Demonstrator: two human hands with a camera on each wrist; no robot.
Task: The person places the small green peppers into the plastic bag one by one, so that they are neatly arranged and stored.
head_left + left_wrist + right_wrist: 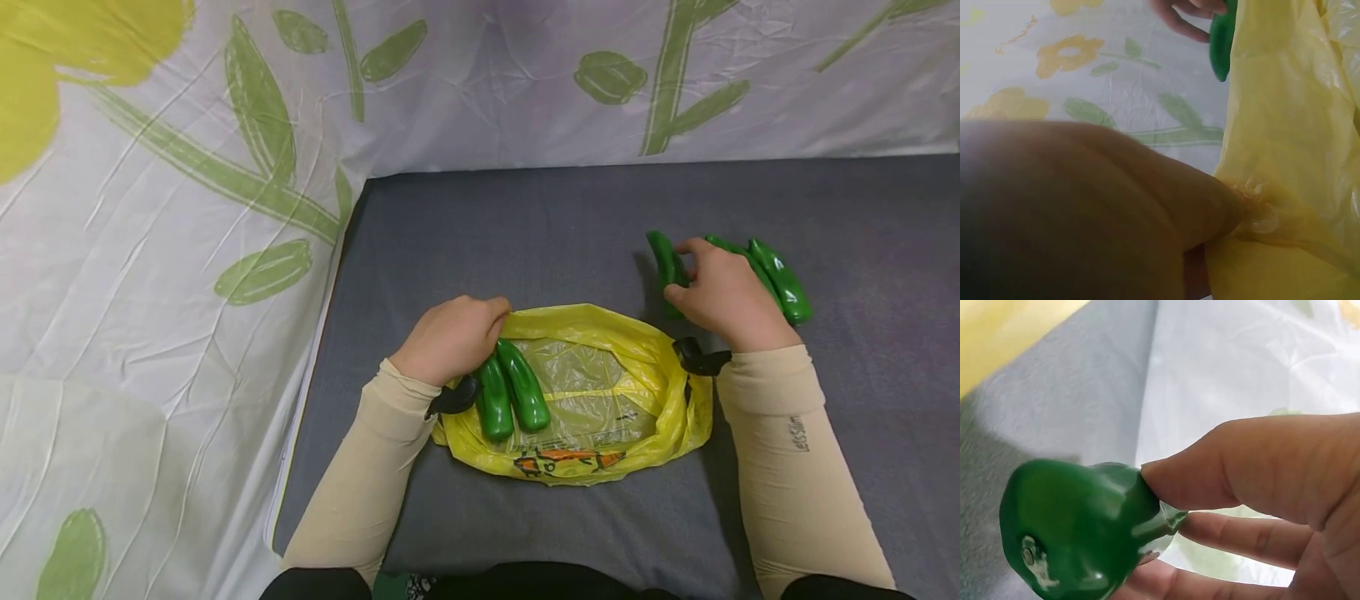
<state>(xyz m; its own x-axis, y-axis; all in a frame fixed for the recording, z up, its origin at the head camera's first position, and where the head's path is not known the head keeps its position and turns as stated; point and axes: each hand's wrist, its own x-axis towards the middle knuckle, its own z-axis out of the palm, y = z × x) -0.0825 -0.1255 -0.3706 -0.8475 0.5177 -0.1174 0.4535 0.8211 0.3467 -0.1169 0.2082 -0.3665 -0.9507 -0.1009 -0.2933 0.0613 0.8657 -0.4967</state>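
Observation:
A yellow plastic bag (678,367) lies with its mouth spread wide on the grey tabletop. At the bag's left rim, my left hand (453,337) pinches the plastic; the left wrist view shows the yellow film bunched at the fingertips. Inside the bag, by that hand, two glossy green peppers (525,387) lie side by side. Beyond the bag's right end, my right hand (723,292) holds another green pepper (1079,525) between thumb and fingers, its stem end toward the right wrist camera. More green peppers (783,287) lie just right of this hand, partly hidden by it.
The grey tabletop (510,242) meets a white cloth (480,108) with green leaf prints at the back and left. The table's left edge runs beside my left forearm. A dark strap (701,358) sits at my right wrist.

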